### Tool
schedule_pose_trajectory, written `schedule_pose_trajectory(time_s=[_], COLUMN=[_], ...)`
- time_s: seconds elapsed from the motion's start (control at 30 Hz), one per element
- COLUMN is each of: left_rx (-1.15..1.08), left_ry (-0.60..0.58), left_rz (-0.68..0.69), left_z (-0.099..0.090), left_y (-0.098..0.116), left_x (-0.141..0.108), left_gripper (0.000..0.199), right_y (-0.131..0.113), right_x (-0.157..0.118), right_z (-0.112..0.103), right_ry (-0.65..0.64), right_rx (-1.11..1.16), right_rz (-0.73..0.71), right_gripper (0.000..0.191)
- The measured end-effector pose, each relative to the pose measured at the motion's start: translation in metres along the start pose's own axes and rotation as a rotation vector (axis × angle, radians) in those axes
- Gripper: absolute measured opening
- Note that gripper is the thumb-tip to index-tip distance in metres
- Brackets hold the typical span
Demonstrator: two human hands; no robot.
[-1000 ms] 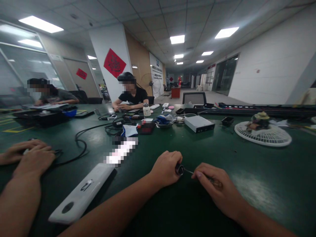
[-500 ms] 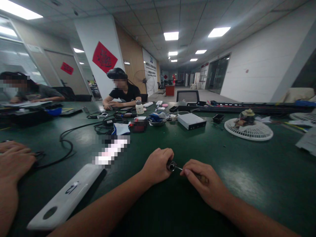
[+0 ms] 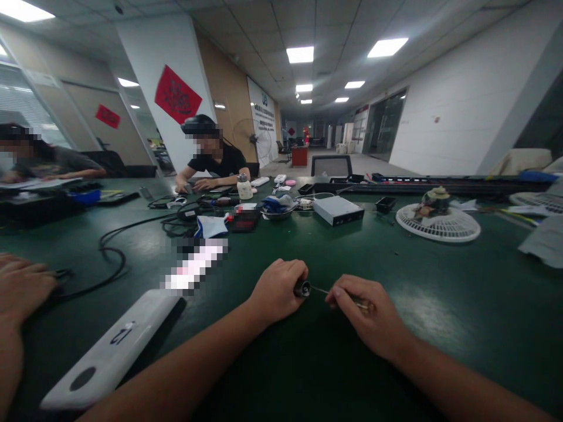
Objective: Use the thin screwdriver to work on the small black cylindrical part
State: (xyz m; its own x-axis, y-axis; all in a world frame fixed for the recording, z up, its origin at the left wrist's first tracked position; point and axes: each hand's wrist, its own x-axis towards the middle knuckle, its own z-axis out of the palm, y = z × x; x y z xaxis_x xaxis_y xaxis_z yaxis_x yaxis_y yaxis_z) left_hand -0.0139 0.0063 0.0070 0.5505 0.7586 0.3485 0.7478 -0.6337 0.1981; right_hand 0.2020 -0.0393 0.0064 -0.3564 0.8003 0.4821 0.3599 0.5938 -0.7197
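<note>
Near the middle of the green table [image 3: 387, 381], my left hand [image 3: 278, 293] is wrapped round a small dark metal cylinder [image 3: 303, 288], its open round end facing right. My right hand [image 3: 367, 310] grips a thin screwdriver [image 3: 361, 305] with a brownish, partly see-through handle, mostly covered by my fingers. The slim shaft points left at the cylinder's opening; whether the tip touches it is too small to tell. To the left of my left forearm lies a long white device [image 3: 114, 351] with a dark oval on it.
A person's hand [image 3: 24, 287] rests at the left edge by black cables [image 3: 121, 258]. Two people sit across the table. Beyond my hands are a grey box [image 3: 338, 210], a white fan grille [image 3: 437, 224], a bottle [image 3: 244, 187] and a cloth bundle [image 3: 278, 204].
The view has shifted slightly, so objects on the table appear a little higher and further left. The screwdriver's shaft shows a bit more between my hands, which keep their holds.
</note>
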Motion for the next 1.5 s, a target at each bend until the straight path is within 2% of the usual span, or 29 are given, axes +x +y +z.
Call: schedule_pose_trajectory(time_s=[0.33,0.43,0.7,0.83,1.03,1.23,1.37,1.5], left_rx=[-0.029,-0.03,0.01,0.031,0.043,0.032,0.015,-0.054], left_ry=[0.029,0.02,-0.012,-0.023,-0.037,-0.037,-0.072,-0.112], left_rz=[0.026,0.03,0.089,0.113,0.103,-0.024,-0.121,-0.143], left_z=[0.004,0.002,0.002,0.004,0.003,0.004,0.005,0.003], left_y=[0.0,0.0,-0.001,-0.005,-0.005,-0.004,-0.004,-0.002], left_x=[-0.001,-0.001,0.0,0.0,0.001,0.0,0.0,0.0], left_gripper=[0.015,0.016,0.016,0.028,0.042,0.031,0.021,0.023], right_y=[-0.006,-0.005,-0.001,0.0,0.013,0.015,0.013,0.012], right_x=[-0.002,-0.003,-0.001,-0.002,-0.005,0.003,0.002,0.001], right_z=[0.005,0.004,0.002,0.002,0.001,0.006,0.008,0.007], right_ry=[-0.17,-0.175,-0.03,0.024,0.198,-0.015,-0.121,-0.063], right_rx=[0.021,-0.016,-0.121,-0.131,0.071,-0.302,-0.265,-0.168], right_rz=[-0.025,-0.02,0.035,0.063,0.162,0.232,0.231,0.193], right_gripper=[0.019,0.021,0.027,0.029,0.032,0.017,0.013,0.007])
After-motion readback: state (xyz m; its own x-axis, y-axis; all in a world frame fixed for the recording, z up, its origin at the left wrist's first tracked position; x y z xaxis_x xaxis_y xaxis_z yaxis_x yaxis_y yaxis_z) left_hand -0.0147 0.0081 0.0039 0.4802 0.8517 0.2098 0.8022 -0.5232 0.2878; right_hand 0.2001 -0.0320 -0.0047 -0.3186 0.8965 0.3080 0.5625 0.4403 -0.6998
